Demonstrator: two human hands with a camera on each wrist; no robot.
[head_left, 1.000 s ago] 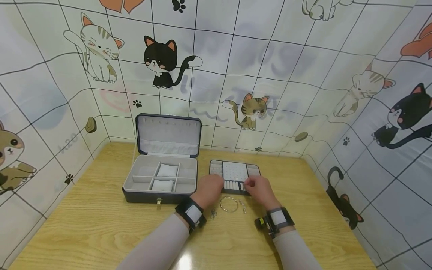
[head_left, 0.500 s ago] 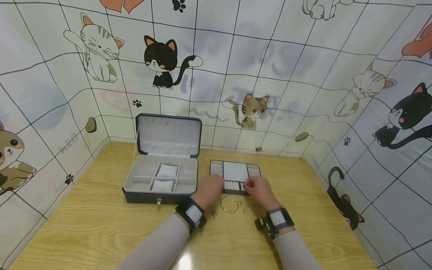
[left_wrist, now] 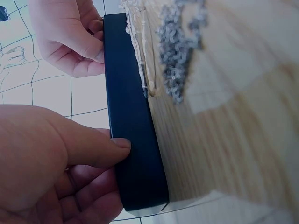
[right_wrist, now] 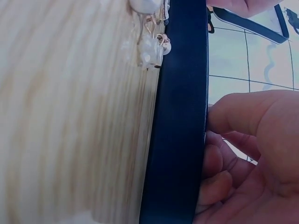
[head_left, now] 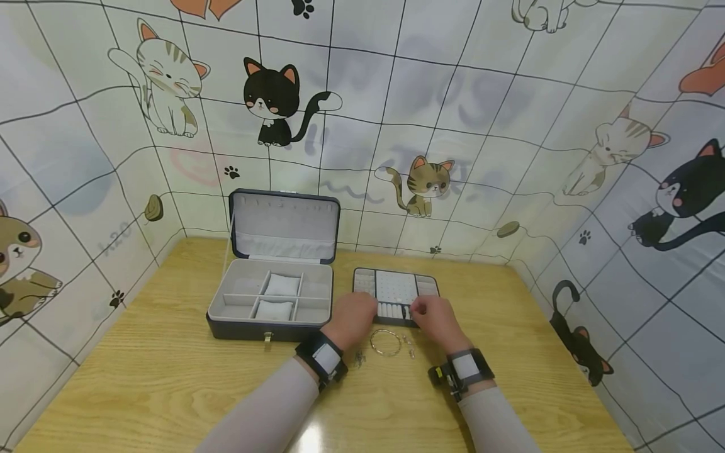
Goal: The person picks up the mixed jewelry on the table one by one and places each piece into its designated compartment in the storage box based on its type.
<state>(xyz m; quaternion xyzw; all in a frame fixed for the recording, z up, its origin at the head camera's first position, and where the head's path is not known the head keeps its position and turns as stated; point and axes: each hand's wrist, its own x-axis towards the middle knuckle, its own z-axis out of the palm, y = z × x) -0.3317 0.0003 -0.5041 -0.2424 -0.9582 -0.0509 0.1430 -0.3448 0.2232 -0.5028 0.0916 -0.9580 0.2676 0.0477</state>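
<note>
A shallow dark blue jewelry tray [head_left: 396, 286] with pale compartments and a row of white ring rolls [head_left: 389, 310] lies on the table. My left hand [head_left: 352, 318] grips its front left corner; in the left wrist view the thumb [left_wrist: 120, 148] presses on the dark front wall [left_wrist: 133, 102]. At the right end of the rolls is my right hand [head_left: 438, 321], thumb and fingers curled close together over the rim. Whatever its fingertips hold is hidden. In front of the tray lie a gold bracelet [head_left: 374, 348], small dangling earrings [head_left: 410, 347] and a heaped silver chain [left_wrist: 175, 56].
To the left stands an open dark blue jewelry box [head_left: 238, 328], lid [head_left: 283, 223] upright, with two white cushions [head_left: 274, 310] in its compartments. A wooden table [head_left: 141, 390] carries everything. A cat-print cloth [head_left: 362, 100] hangs behind and at both sides.
Both hands stay in place at the tray, and the jewelry lies as before. Only the head view has shifted very slightly.
</note>
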